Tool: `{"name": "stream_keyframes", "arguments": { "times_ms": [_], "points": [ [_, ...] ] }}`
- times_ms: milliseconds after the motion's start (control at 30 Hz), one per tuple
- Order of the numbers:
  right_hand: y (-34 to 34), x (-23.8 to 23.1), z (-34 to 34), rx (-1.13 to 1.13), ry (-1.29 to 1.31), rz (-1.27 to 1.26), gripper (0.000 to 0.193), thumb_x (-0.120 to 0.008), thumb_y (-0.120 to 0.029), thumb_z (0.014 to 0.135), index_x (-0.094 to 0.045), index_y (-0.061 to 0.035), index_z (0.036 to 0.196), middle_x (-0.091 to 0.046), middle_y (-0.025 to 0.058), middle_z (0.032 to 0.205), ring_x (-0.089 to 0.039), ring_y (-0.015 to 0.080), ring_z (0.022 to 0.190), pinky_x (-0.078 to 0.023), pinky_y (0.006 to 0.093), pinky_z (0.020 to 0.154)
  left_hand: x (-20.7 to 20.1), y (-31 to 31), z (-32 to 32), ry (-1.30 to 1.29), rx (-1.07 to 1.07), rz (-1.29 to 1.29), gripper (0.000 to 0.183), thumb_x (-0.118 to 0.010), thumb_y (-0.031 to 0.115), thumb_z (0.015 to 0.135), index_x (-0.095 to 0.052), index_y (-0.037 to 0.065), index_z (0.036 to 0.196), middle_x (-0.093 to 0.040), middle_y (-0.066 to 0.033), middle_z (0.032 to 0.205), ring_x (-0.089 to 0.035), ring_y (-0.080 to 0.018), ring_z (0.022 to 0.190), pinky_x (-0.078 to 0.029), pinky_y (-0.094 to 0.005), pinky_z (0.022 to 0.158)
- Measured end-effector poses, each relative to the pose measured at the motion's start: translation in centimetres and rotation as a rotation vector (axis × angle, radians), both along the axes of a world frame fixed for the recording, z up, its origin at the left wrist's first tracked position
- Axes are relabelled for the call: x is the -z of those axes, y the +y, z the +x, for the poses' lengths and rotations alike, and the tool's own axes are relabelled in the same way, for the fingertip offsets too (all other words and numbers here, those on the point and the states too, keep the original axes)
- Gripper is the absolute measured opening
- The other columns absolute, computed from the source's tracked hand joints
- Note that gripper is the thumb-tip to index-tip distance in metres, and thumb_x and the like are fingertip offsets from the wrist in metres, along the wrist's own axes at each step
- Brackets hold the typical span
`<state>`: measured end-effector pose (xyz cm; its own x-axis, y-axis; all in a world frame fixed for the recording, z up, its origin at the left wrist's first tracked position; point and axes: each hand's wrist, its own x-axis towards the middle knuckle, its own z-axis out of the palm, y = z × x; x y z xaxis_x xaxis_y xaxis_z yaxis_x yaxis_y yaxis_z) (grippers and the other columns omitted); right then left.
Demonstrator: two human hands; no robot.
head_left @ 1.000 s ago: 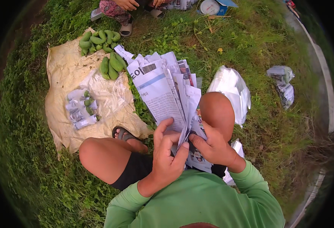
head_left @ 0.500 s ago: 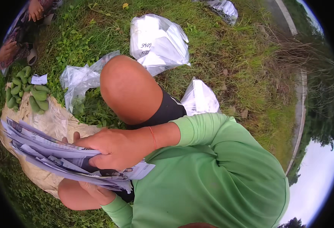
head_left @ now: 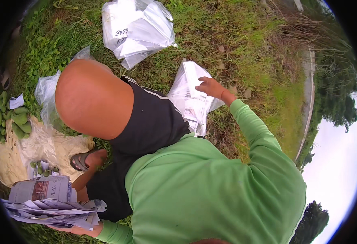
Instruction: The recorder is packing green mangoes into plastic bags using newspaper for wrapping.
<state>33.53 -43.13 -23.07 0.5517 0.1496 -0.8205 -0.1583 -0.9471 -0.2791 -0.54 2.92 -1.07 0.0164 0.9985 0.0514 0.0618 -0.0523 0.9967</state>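
At the lower left, my left hand (head_left: 79,230) grips a thick stack of newspaper sheets (head_left: 52,207) from below; most of its fingers are hidden under the paper. My right hand (head_left: 211,87) is stretched out over a clear plastic bag (head_left: 194,87) of white papers, beside my thigh on the right. Its fingers are apart with nothing visible between them. Whether the fingertips touch the bag, I cannot tell.
Green elongated fruits (head_left: 20,118) lie in piles by a paper slip (head_left: 17,101) on a tan sheet (head_left: 8,154). Smaller green ones (head_left: 44,171) lie near my sandalled foot (head_left: 81,160). A larger bag (head_left: 140,30) and crumpled plastic (head_left: 46,91) rest on grass.
My right hand has left the newspapers and swung right to the bag of white papers. My left hand has lowered the stack to the left. The view has shifted.
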Motion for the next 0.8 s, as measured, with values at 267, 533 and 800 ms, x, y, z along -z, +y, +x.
{"name": "stream_keyframes", "arguments": {
  "times_ms": [267,533,800],
  "points": [
    [-14.5,15.5,-17.5,0.064,-0.003,-0.267,0.140,-0.096,-0.041,0.068,-0.009,0.0107,0.165,-0.041,0.0399,0.157,-0.047,0.0480,0.145,-0.042,0.0469,0.121,-2.4,12.0,-4.5,-0.162,-0.047,-0.073,0.064,-0.055,0.028,0.110,-0.036,-0.003,0.163,-0.036,-0.0206,0.170,-0.033,-0.0370,0.158,-0.017,-0.0577,0.133],
    [-11.4,19.8,-14.2,0.155,-0.222,-0.227,0.106,-0.080,-0.026,0.085,-0.016,0.0111,0.161,-0.070,0.0393,0.108,-0.070,0.0509,0.110,-0.057,0.0514,0.096,-0.3,22.1,-8.8,-0.313,-0.021,-0.295,0.059,-0.057,0.024,0.111,-0.041,-0.006,0.159,-0.037,-0.0183,0.170,-0.036,-0.0344,0.155,-0.022,-0.0544,0.132],
    [-11.8,12.9,-9.1,1.066,0.150,0.254,0.035,-0.063,-0.030,0.100,-0.066,-0.0045,0.123,-0.071,0.0133,0.090,-0.065,0.0270,0.068,-0.055,0.0432,0.062,1.7,20.8,-8.1,-0.330,-0.037,-0.418,0.054,-0.064,0.030,0.108,-0.054,-0.003,0.150,-0.056,-0.0162,0.156,-0.055,-0.0291,0.140,-0.040,-0.0471,0.124]
  ]
}}
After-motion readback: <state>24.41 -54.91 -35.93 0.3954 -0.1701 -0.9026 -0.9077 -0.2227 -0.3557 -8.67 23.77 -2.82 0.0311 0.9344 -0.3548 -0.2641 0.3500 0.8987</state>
